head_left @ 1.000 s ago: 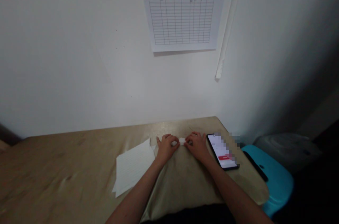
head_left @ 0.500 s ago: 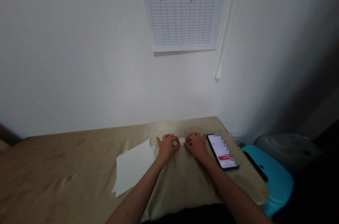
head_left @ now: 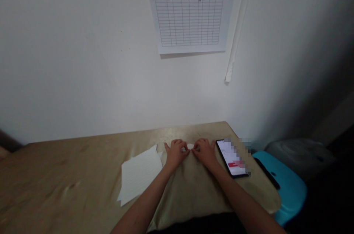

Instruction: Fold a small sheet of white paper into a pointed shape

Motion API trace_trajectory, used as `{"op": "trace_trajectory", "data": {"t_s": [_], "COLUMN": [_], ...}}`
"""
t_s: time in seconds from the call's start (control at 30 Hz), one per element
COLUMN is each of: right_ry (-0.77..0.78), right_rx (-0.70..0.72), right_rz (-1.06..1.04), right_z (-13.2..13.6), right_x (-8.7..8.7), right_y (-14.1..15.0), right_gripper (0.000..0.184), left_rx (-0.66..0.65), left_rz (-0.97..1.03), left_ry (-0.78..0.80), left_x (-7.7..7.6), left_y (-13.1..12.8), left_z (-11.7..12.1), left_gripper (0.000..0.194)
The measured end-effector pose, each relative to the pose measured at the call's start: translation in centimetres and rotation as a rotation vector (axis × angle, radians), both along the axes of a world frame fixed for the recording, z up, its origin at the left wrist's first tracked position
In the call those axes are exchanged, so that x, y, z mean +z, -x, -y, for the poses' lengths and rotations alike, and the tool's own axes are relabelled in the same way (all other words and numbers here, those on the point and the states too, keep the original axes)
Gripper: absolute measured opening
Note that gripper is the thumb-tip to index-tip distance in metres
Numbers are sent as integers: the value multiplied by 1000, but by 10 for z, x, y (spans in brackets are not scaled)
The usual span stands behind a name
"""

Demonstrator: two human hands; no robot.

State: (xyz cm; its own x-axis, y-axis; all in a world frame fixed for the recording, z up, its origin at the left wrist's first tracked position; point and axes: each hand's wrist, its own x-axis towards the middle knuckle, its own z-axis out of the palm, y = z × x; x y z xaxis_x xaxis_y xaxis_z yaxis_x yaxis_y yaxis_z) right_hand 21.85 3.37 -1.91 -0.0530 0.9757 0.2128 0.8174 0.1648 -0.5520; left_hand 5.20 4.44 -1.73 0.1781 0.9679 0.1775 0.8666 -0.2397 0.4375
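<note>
Both hands work on a small white piece of paper (head_left: pixel 190 146) low over the brown-covered table (head_left: pixel 83 175). My left hand (head_left: pixel 176 152) pinches its left side between thumb and fingers. At the other side, my right hand (head_left: pixel 205 152) holds it the same way, the two sets of fingertips almost meeting. Most of the piece is hidden behind the fingers, so its shape cannot be made out. Left of my left forearm lie white lined sheets of paper (head_left: pixel 141 175), overlapping and partly tucked behind the arm.
A phone (head_left: pixel 231 160) with its screen lit lies right of my right hand. Beyond the table's right edge is a turquoise plastic object (head_left: pixel 290 178). A printed table sheet (head_left: pixel 190 20) hangs on the white wall (head_left: pixel 83 60) behind the table.
My left fingertips have shifted slightly right, closer to the right ones, and less of the white paper shows between them. Everything else stays put.
</note>
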Motion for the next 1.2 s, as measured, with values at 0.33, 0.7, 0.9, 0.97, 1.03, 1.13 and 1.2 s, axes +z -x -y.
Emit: {"op": "trace_trajectory", "data": {"t_s": [0.33,0.7,0.9,0.97,1.03,1.13,1.2], "right_ry": [11,70,91,95,100,101,102], "right_rx": [23,55,83,87,89,91,96], "right_rz": [-42,-59,-63,-63,-57,-36,-31], "right_z": [-1,-2,-4,-4,-4,-3,-2], "right_x": [-4,-5,-5,-5,-4,-3,-1], "right_y": [-2,-9,-13,-14,-15,-16,-16], "right_gripper": [11,25,29,30,30,33,36], "left_rx": [9,-5,-38,-50,-56,-53,-51], "left_rz": [53,14,-17,-28,-36,-47,-47], "left_ry": [10,123,176,187,189,195,200], "left_x": [-2,-4,3,6,7,7,7], "left_y": [2,15,24,26,27,27,27], "left_z": [0,-6,-6,-6,-7,-7,-6], "left_gripper": [15,24,31,32,34,36,36]}}
